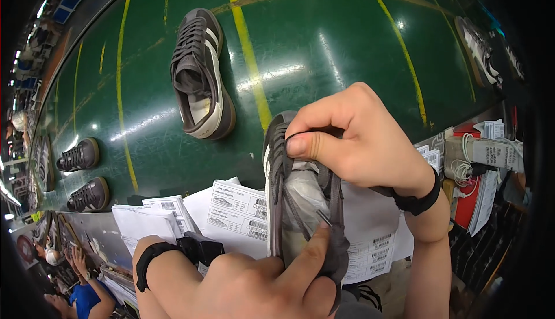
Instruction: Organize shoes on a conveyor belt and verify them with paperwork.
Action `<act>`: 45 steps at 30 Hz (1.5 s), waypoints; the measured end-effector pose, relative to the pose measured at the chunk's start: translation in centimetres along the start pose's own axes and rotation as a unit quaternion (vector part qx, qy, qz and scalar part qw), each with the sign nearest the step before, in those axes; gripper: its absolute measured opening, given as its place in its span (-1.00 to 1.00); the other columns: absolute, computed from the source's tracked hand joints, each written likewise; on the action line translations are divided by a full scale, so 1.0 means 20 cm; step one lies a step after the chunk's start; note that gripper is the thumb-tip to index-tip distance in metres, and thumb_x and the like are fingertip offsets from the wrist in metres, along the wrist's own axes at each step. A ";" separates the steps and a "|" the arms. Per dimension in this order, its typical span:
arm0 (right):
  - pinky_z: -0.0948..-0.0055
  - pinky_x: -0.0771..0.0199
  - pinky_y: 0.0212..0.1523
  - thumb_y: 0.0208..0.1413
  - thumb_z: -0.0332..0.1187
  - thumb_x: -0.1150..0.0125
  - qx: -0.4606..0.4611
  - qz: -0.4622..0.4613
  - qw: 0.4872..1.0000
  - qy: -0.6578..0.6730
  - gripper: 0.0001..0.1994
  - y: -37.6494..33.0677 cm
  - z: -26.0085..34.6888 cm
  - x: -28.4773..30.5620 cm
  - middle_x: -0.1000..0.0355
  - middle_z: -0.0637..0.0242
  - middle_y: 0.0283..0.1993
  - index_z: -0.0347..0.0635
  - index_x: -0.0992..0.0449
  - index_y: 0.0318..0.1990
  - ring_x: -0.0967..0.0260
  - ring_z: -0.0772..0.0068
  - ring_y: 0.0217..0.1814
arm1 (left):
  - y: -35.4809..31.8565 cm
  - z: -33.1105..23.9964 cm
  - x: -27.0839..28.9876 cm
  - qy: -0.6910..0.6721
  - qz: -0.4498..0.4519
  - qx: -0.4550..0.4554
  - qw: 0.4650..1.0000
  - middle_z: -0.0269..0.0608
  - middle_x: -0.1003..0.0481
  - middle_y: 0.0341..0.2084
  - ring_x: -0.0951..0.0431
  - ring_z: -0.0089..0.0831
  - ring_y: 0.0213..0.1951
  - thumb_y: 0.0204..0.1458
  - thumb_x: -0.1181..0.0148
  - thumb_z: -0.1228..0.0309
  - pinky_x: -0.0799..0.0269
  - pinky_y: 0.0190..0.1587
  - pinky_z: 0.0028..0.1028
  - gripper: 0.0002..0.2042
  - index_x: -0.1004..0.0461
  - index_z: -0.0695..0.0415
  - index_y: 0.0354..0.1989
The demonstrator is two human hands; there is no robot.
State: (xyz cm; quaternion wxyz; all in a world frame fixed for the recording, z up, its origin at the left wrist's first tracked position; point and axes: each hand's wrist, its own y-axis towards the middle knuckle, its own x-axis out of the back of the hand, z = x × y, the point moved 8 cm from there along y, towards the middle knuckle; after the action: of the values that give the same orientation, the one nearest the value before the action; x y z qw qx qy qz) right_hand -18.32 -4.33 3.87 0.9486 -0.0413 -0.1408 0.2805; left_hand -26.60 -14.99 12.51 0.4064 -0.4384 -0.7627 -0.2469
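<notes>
A dark grey sneaker (337,245) with white side stripes stands toe-away at the near edge of the table, right in front of me. White tissue paper (305,190) fills its opening. My right hand (355,139) pinches a dark shoelace between thumb and index finger above the eyelets. My left hand (248,284) is closed around the shoe's heel end, its index finger pressing by a lace tip (324,217) at the collar. A similar sneaker (199,76) lies farther off on the green table, laced, with nothing touching it.
Printed label sheets (237,212) lie under and beside the shoe. More dark shoes (87,194) sit at the left, and another sneaker (478,50) at the far right. A red box with papers and string (465,168) stands at right. A person in blue (89,299) is at lower left.
</notes>
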 end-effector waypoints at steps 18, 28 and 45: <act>0.19 -0.51 -0.14 0.01 -0.42 -0.26 0.232 -0.258 0.877 -0.330 -0.86 0.17 0.13 0.20 -0.54 0.15 -0.31 -0.23 -0.59 -0.26 -0.47 0.08 -0.16 | -0.21 0.98 0.05 0.167 -0.211 0.168 0.948 -0.07 -0.46 0.03 -0.62 -0.12 -0.35 -0.32 -0.51 0.15 -0.54 -0.33 -0.23 -0.59 -0.52 0.17 -0.40; 0.24 -0.44 -0.07 -0.01 -0.30 -0.33 0.267 -0.072 0.914 -0.298 -0.67 -0.02 0.31 -0.26 -0.41 0.14 -0.17 -0.29 -0.43 -0.15 -0.36 0.11 -0.03 | -0.18 0.20 0.06 0.000 -0.015 0.099 0.995 -0.07 -0.59 -0.27 -0.58 -0.27 -0.56 -0.28 -0.44 0.11 -0.46 -0.56 -0.39 -0.62 -0.50 0.19 -0.59; 0.52 -0.36 -0.56 -0.07 -0.64 -0.16 0.157 -0.084 0.972 -0.155 -0.94 -0.02 0.29 -0.19 -0.48 0.15 -0.59 -0.33 -0.52 -0.45 -0.46 0.32 -0.63 | -0.17 0.10 0.10 -0.105 -0.041 0.056 0.992 -0.07 -0.60 -0.32 -0.42 -0.48 -0.75 -0.27 -0.42 0.15 -0.30 -0.73 -0.52 -0.65 -0.41 0.12 -0.73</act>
State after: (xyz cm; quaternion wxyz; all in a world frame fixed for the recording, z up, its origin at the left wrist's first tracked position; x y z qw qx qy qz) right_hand -22.94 -6.73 8.56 0.9298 0.1645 -0.2436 0.2214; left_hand -30.86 -14.28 13.13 0.3372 -0.4070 -0.8311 -0.1731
